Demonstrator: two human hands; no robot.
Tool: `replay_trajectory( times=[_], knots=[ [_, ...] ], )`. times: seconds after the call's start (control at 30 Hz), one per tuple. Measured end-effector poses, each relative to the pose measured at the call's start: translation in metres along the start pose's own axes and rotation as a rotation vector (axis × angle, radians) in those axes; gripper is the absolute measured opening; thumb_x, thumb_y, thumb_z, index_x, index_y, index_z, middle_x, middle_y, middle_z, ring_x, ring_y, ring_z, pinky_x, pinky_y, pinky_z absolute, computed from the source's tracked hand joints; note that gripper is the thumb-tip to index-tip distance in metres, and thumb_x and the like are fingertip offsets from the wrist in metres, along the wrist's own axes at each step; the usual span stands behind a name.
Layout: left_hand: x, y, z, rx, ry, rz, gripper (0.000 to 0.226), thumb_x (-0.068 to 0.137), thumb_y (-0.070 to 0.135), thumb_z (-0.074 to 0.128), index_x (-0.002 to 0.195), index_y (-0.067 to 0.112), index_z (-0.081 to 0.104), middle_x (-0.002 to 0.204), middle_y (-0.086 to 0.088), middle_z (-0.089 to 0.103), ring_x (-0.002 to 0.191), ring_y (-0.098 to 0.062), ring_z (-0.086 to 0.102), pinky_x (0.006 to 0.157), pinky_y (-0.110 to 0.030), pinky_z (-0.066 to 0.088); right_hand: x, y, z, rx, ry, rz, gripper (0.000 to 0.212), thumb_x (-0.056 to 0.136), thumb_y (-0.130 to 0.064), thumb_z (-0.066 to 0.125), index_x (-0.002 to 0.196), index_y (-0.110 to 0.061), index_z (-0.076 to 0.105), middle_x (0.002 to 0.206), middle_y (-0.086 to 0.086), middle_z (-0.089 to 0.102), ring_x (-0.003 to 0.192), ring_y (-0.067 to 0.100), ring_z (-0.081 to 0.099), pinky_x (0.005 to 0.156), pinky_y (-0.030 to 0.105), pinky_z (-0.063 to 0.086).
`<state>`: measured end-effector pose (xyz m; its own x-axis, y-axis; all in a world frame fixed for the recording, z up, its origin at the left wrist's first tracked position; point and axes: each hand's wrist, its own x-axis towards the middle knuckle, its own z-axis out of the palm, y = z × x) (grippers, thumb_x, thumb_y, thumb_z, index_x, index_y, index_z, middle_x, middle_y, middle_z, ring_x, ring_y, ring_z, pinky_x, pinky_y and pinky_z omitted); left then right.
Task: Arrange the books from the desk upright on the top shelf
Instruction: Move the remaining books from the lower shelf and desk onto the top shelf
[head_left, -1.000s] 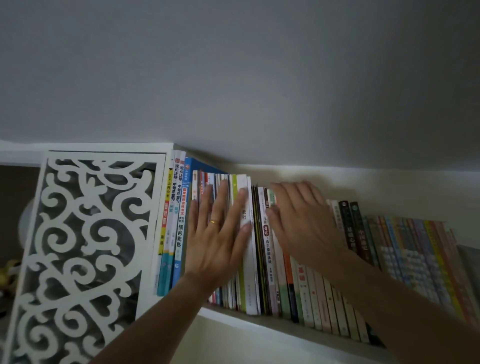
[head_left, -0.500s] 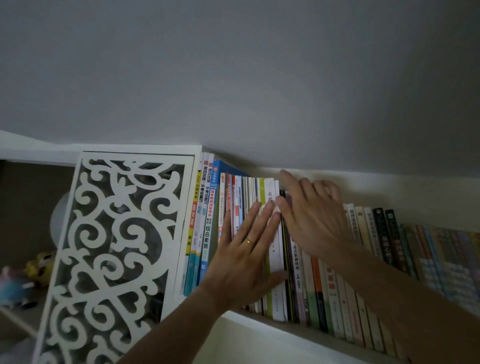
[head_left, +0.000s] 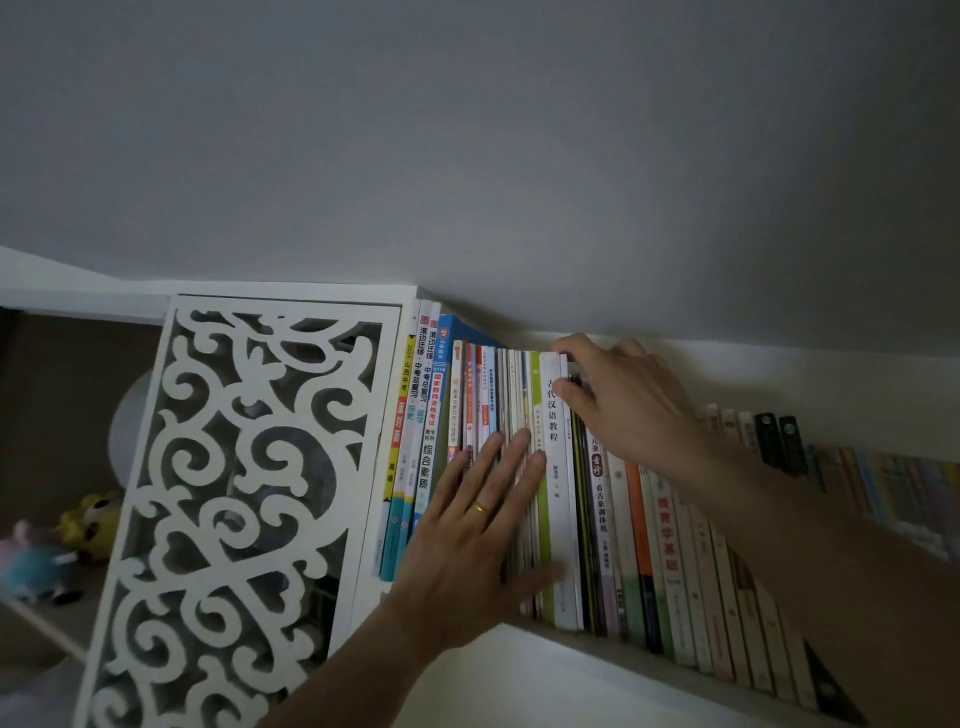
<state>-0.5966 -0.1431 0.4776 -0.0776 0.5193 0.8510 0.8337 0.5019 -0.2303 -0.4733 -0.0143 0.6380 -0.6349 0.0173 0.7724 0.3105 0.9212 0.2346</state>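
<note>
The books (head_left: 558, 467) stood upright in a long row on the top shelf (head_left: 597, 642), packed between the carved white side panel (head_left: 234, 493) and the far right end, where the spines became too blurred to read. I judged them to be mostly thin paperbacks, light one by one but heavy and tight as a pack, with smooth glossy covers that could slip, and soft enough to bend if pushed at only one corner. The best place to hold such a book, I thought, was at the top of the spine, while another hand supported the neighbours flat so that they did not lean. The left hand (head_left: 480, 525), which wore a ring, lay flat against the spines of the left group, its fingers (head_left: 519, 467) straight and close together, pressing and not gripping anything. The right hand (head_left: 618, 400) was higher, at the top edge of the row beside the white book with black characters (head_left: 555, 493); its fingers (head_left: 569, 396) were curled over the tops of the dark books just to the right, and the thumb seemed to pinch there, though I could not tell exactly which volume it held. On a lower shelf at the left some soft toys (head_left: 57, 545) lay well apart from the work.
</note>
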Motion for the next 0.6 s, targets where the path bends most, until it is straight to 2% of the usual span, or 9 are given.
replay_trajectory(
  times=[0.1,0.17,0.3,0.4,0.53,0.6],
  knots=[
    [-0.009,-0.018,-0.003,0.038,0.049,-0.144,0.071,0.109,0.051,0.028,0.164,0.013,0.004,0.173,-0.006,-0.007,0.159,-0.022,-0.005,0.127,-0.050,0.016,-0.006,-0.015,0.012,-0.071,0.053,-0.033,0.054,0.107,-0.045,0.035,0.152,-0.016,0.033,0.144,0.008,0.054,0.134,0.025,0.044,0.111,0.041,0.036],
    [-0.016,-0.032,-0.001,0.070,0.048,-0.140,0.067,0.110,0.044,0.029,0.164,0.010,0.008,0.173,-0.008,-0.002,0.160,-0.022,-0.001,0.126,-0.051,0.023,-0.008,-0.024,0.025,-0.147,0.098,-0.043,0.065,0.106,-0.048,0.032,0.157,-0.008,0.026,0.147,0.014,0.049,0.134,0.029,0.046,0.115,0.042,0.036],
    [-0.021,-0.042,0.005,0.049,0.082,-0.078,0.069,0.108,0.041,0.040,0.164,0.012,0.012,0.173,-0.006,0.003,0.159,-0.021,0.005,0.125,-0.051,0.026,-0.009,-0.041,0.051,-0.196,0.248,0.073,0.061,0.105,-0.051,0.030,0.148,-0.007,0.035,0.130,0.015,0.051,0.114,0.029,0.052,0.104,0.043,0.040],
    [-0.019,-0.035,0.011,0.066,0.123,-0.119,0.069,0.106,0.038,0.043,0.164,0.013,0.015,0.173,-0.005,0.005,0.159,-0.022,0.006,0.126,-0.052,0.023,-0.006,-0.044,0.060,-0.191,0.348,0.096,0.053,0.107,-0.046,0.030,0.142,-0.009,0.040,0.127,0.014,0.051,0.111,0.029,0.051,0.100,0.043,0.039],
    [-0.016,-0.030,0.012,0.092,0.131,-0.141,0.066,0.106,0.036,0.038,0.163,0.011,0.017,0.172,-0.009,0.006,0.159,-0.026,0.006,0.125,-0.055,0.024,-0.003,-0.045,0.064,-0.199,0.351,0.101,0.053,0.108,-0.042,0.031,0.145,-0.005,0.039,0.143,0.018,0.046,0.127,0.034,0.046,0.109,0.047,0.038],
    [-0.018,-0.031,0.007,0.080,0.106,-0.141,0.066,0.107,0.036,0.038,0.163,0.012,0.016,0.173,-0.007,0.005,0.159,-0.025,0.005,0.123,-0.055,0.026,-0.001,-0.045,0.061,-0.227,0.299,0.078,0.061,0.109,-0.042,0.025,0.155,-0.003,0.031,0.158,0.019,0.035,0.146,0.037,0.033,0.119,0.051,0.030]
  ],
)
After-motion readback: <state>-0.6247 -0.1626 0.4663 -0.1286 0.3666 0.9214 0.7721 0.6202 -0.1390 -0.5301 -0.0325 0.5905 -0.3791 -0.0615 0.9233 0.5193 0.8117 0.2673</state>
